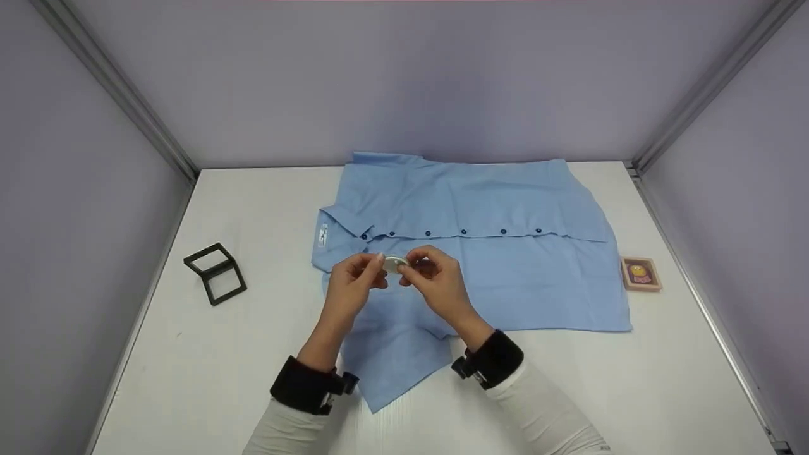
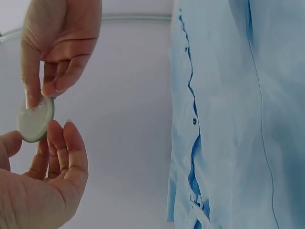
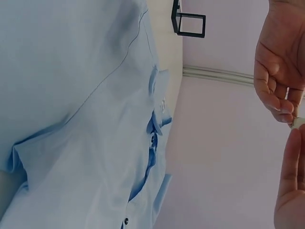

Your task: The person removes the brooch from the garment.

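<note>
A small round white disc (image 1: pixel 395 264) is held up between both hands, just above a light blue button shirt (image 1: pixel 505 253) spread flat on the white table (image 1: pixel 632 379). My left hand (image 1: pixel 374 265) pinches the disc's left edge and my right hand (image 1: pixel 414 266) pinches its right edge. In the left wrist view the disc (image 2: pixel 34 121) sits between the left hand's fingertips (image 2: pixel 64 143) below and the right hand's fingers (image 2: pixel 50 88) above, with the shirt (image 2: pixel 238 119) beside them. The right wrist view shows only a sliver of the disc (image 3: pixel 298 122) between the two hands.
A black open cube frame (image 1: pixel 216 273) stands on the table left of the shirt, also in the right wrist view as the black frame (image 3: pixel 189 21). A small wooden-framed picture (image 1: pixel 640 273) lies at the shirt's right edge. Grey walls enclose the table on three sides.
</note>
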Action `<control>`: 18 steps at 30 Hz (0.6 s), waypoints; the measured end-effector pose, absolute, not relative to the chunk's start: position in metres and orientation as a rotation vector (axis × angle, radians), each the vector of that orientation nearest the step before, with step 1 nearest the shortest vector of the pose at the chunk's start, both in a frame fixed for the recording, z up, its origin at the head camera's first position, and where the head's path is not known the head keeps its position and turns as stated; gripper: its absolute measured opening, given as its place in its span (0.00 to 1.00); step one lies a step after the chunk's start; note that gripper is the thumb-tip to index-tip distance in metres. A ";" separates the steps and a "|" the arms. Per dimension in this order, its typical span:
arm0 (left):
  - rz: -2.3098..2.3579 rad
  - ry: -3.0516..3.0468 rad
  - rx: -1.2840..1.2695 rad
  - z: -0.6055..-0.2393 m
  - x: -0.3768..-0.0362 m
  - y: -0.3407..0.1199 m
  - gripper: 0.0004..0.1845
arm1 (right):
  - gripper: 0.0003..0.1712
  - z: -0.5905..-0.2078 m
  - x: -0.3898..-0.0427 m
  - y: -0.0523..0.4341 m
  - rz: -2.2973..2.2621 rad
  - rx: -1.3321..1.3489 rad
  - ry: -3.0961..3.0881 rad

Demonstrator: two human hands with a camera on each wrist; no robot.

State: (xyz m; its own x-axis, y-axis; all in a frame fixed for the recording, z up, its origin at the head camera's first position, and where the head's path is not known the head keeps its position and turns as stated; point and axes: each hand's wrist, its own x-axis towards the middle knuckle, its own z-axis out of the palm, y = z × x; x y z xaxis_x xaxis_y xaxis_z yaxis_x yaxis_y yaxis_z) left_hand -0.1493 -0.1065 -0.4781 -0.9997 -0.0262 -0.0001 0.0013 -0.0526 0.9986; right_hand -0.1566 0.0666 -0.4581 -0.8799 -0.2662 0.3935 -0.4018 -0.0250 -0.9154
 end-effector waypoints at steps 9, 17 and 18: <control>-2.610 -1.991 0.073 -0.474 -0.147 -0.113 0.14 | 0.09 -0.459 -0.160 0.071 1.658 0.958 -2.039; -2.698 -1.955 0.158 -0.478 -0.147 -0.116 0.15 | 0.11 -0.465 -0.161 0.075 1.534 1.062 -2.036; -2.709 -1.954 0.166 -0.479 -0.147 -0.117 0.15 | 0.11 -0.465 -0.161 0.075 1.522 1.075 -2.039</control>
State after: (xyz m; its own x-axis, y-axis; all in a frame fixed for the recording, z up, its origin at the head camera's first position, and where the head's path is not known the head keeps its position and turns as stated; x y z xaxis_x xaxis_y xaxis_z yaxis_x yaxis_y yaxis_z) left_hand -0.1467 -0.1165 -0.4786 -0.9747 0.1054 -0.1972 -0.2204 -0.3039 0.9268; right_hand -0.1614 0.0751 -0.4653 -0.6368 -0.3503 0.6869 -0.7582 0.1222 -0.6405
